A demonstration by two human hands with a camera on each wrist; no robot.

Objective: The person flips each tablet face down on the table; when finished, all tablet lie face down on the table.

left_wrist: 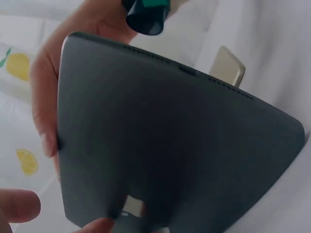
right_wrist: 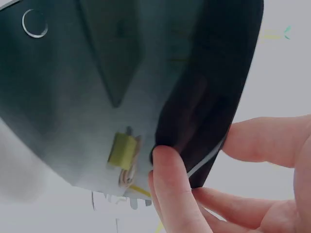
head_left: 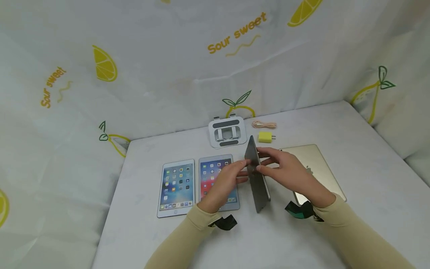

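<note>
In the head view a dark grey tablet (head_left: pixel 256 186) stands on edge between the two hands, its back toward the left and its black screen (right_wrist: pixel 58 97) toward the right. My right hand (head_left: pixel 285 168) grips its far edge, thumb against the screen side and fingers (left_wrist: pixel 46 111) reaching round the edge. My left hand (head_left: pixel 226 183) meets the back with outstretched fingertips (left_wrist: pixel 99 225). Under the left hand lies a tablet with a red and blue screen (head_left: pixel 215 164), partly covered. Another white-framed tablet (head_left: pixel 176 186) lies left of it. A gold tablet (head_left: pixel 315 164) lies face down beneath the right forearm.
Along the back of the table are a white and grey folding stand (head_left: pixel 227 131), a coiled pinkish cable (head_left: pixel 264 124) and a yellow charger plug (head_left: pixel 265 137). A lemon-print cloth (head_left: pixel 161 74) hangs right behind the table's back edge.
</note>
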